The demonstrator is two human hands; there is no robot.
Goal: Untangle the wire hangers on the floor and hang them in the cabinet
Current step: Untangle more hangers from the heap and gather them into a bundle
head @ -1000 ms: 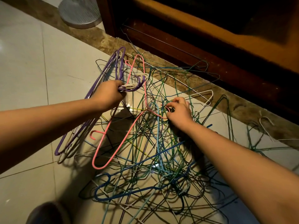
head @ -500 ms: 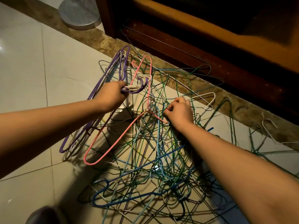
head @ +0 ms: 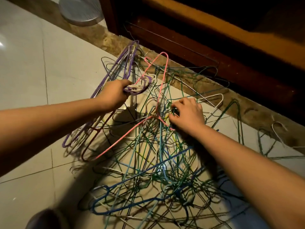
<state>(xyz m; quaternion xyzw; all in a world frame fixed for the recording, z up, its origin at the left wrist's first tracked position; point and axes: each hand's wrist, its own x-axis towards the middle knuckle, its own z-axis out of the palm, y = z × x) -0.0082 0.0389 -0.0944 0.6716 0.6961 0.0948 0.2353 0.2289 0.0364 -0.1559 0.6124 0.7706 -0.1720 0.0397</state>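
- Left hand [head: 113, 95]: fingers hidden behind its own back, curled round hook bundle [head: 138, 87]; hook count unreadable.
- Right hand [head: 188, 116]: fingertips sunk in hanger tangle [head: 156, 171]; which wire they pinch, cannot tell.
- Hanger tangle runs off bottom edge.
- Cabinet [head: 214, 38]: cut by top and right edges, interior too dark.
- Round grey base [head: 80, 10]: cut by top edge.
- Dark blurred shape [head: 47, 219], bottom edge: unidentifiable.

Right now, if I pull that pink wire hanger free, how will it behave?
Likely light and springy: the pink wire hanger is one thin wire loop. It will probably snag, because green wires of the tangled pile cross it beside the right hand. Neighbours may drag up with it.
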